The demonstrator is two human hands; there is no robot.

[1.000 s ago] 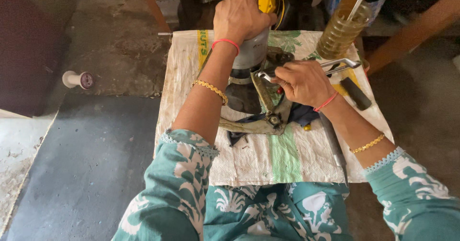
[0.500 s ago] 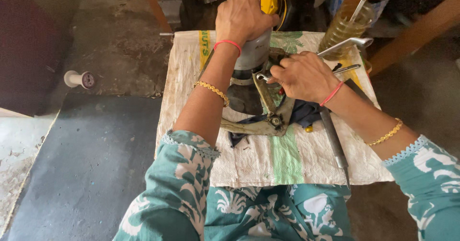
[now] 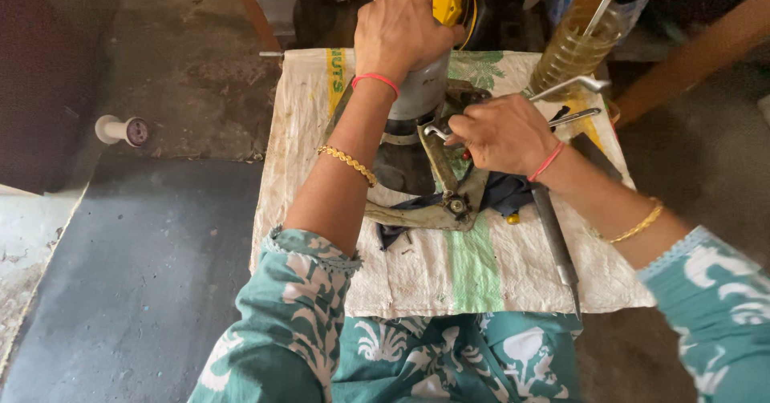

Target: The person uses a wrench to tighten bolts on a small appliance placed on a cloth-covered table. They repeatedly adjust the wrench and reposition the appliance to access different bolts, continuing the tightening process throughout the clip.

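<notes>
A person in a green and white patterned top works over a small worktop (image 3: 497,291) covered with a woven plastic sack, seen from above.

The left hand (image 3: 401,26) sits at twelve o'clock, its fingers wrapped tight over the top of a power tool (image 3: 421,90) with a grey body and yellow rear. The tool stands near the far edge of the worktop, its working end lying toward the centre over a round guard.

The right hand (image 3: 501,134) lies at about two o'clock from the centre, fingers closed on a metal spanner (image 3: 437,129). The spanner's head sits against the tool, just below the grey body. More spanners (image 3: 573,90) poke out behind that hand.

A long metal chisel (image 3: 553,243) lies at four o'clock. A dark cloth (image 3: 501,194) lies under the tool. A bottle of yellowish oil (image 3: 573,46) stands at one o'clock. A white spool (image 3: 120,130) rests on the floor at nine o'clock.

The step appears to be working a fastener on the tool. The next move likely calls for a firm brace with the left hand while the right turns the spanner.
</notes>
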